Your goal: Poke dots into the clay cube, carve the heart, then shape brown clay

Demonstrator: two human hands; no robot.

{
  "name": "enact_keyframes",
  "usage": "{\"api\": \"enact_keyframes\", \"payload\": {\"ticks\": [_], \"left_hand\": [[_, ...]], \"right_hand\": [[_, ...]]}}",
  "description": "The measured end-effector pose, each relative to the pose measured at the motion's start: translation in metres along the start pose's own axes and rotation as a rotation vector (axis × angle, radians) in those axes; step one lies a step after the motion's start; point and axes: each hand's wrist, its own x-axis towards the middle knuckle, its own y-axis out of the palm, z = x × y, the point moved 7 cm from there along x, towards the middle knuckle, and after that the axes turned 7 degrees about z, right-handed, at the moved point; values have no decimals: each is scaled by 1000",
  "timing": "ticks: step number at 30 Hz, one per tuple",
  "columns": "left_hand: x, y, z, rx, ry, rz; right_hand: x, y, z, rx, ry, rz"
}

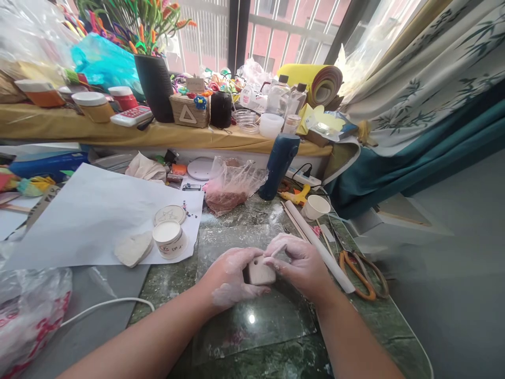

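My left hand, dusted with white powder, is closed around the side of a small off-white clay block. The block has rounded corners and a little dark hole near its top. My right hand, also powdery, pinches a short, thin whitish stick at the block's upper right edge. Whether the stick's tip touches the clay is hidden by the fingers. Both hands are above a clear sheet smeared with white dust on the dark green marbled table.
To the left, white paper bears an open white jar, a round lid and a heart-shaped pale piece. Behind stand a bag of pinkish material and a blue bottle. At right lie a white roller and orange-handled scissors.
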Motion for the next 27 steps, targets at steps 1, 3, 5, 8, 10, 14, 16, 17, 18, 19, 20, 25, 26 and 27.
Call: {"api": "enact_keyframes", "payload": {"ticks": [1, 3, 5, 8, 10, 14, 16, 17, 18, 19, 20, 25, 26, 27], "left_hand": [[0, 0, 0, 3, -2, -1], [0, 0, 1, 8, 4, -1], [0, 1, 2, 4, 18, 7], [-1, 2, 3, 3, 26, 0], [-1, 2, 4, 9, 19, 2], [-1, 3, 4, 22, 8, 21], [-1, 2, 3, 20, 14, 19], [-1, 2, 3, 15, 22, 16], [-1, 1, 2, 6, 33, 12], [-2, 1, 1, -9, 46, 7], [-3, 0, 0, -29, 59, 1], [-5, -4, 3, -47, -13, -50], [-4, -4, 3, -19, -29, -52], [-4, -4, 4, 6, -35, -50]], "right_hand": [[0, 2, 0, 13, -1, 35], [0, 4, 0, 33, -11, 92], [0, 2, -1, 43, -17, 66], [-1, -2, -4, 73, -13, -67], [-2, -4, -4, 165, -29, -157], [-7, -13, -6, 417, -86, -343], [-6, -14, -15, 517, -33, -401], [-5, -14, -21, 580, 12, -419], [-5, -12, -27, 655, 58, -432], [-4, -11, -32, 734, 96, -445], [-3, -10, -37, 810, 125, -456], [0, -12, -45, 1068, 136, -533], [0, -12, -46, 1089, 146, -534], [0, -11, -47, 1100, 160, -534]]}}
